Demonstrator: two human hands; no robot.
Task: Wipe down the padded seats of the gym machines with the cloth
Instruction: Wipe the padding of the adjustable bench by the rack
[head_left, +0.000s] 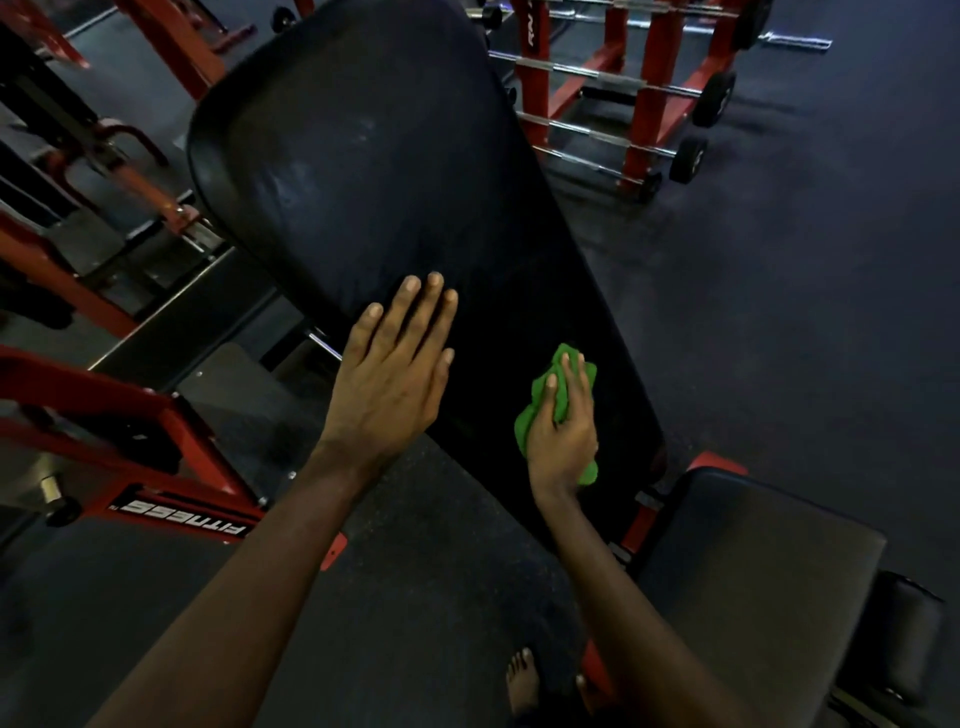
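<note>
A long black padded backrest of a gym bench runs from the top centre down to the lower right, tilted. My left hand lies flat on its lower left part with straight fingers. My right hand grips a bunched green cloth and presses it against the pad's lower right part. The bench's black seat pad sits at the lower right, just below the backrest.
Red machine frames stand to the left. A red rack with chrome barbells is at the top right. Dark rubber floor spreads to the right. A bare foot stands near the bench base.
</note>
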